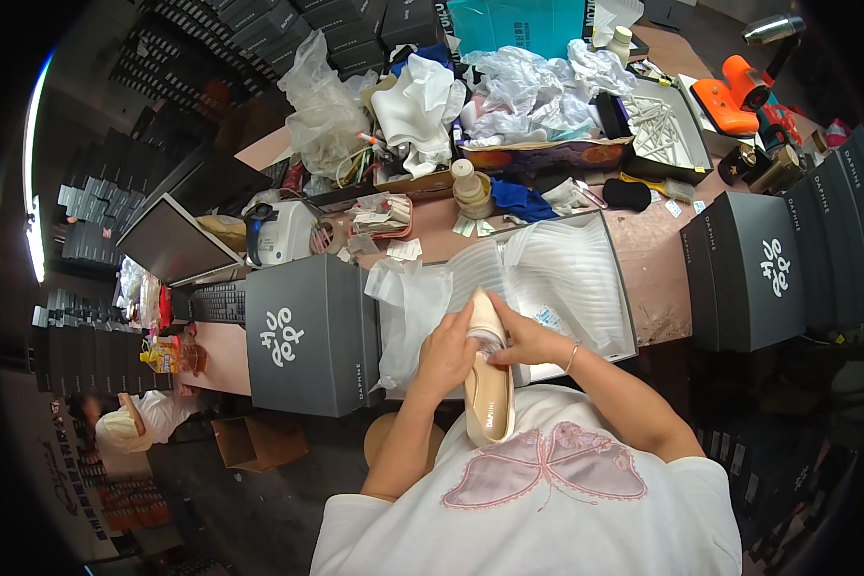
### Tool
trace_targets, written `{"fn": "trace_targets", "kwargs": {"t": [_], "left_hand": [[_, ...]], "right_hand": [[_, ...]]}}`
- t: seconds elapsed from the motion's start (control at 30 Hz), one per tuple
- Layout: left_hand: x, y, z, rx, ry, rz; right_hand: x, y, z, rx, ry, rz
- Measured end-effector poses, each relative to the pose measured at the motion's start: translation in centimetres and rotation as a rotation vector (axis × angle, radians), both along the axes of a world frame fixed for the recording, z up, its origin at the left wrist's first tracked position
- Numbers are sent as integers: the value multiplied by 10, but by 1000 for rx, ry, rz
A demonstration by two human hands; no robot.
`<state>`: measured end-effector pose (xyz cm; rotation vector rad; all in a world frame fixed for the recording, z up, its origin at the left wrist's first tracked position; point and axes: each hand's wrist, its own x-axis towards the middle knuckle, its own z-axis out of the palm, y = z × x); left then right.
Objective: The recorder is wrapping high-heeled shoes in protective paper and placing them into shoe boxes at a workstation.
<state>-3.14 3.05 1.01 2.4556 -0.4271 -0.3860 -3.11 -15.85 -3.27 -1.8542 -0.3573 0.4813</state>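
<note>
A cream pointed shoe [490,402] is held upright on its length in front of my chest, toe away from me and tan insole facing up. My left hand [446,350] wraps round its left side near the vamp. From the right, my right hand [530,338] grips the same shoe, its thumb at the opening, where a bit of whitish material shows inside the toe. Just beyond both hands lies an open shoe box [628,305] lined with ribbed white foam wrap [562,278]. A loose translucent sheet [403,312] hangs over its left side.
Closed dark grey shoe boxes stand left [302,336] and right [739,274]. Farther back are a glue bottle [468,182], a label printer [283,232], a monitor [178,240], crumpled plastic [528,91], a tray of white sticks [658,130] and an orange tool [725,106]. Another person [149,422] sits at far left.
</note>
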Motion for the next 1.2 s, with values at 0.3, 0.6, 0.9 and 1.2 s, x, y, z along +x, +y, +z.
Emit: {"fn": "trace_targets", "kwargs": {"t": [0.3,0.6,0.9,1.2], "left_hand": [[0,9,-34,-784,536,258],[15,27,-27,-994,631,298],[12,24,-29,-921,525,315],[30,68,-55,-368,73,399]], "right_hand": [[0,8,12,-199,-73,-4],[4,15,30,-123,-257,-2],[14,36,22,-316,-329,-54],[6,-41,12,-303,-429,-197]]}}
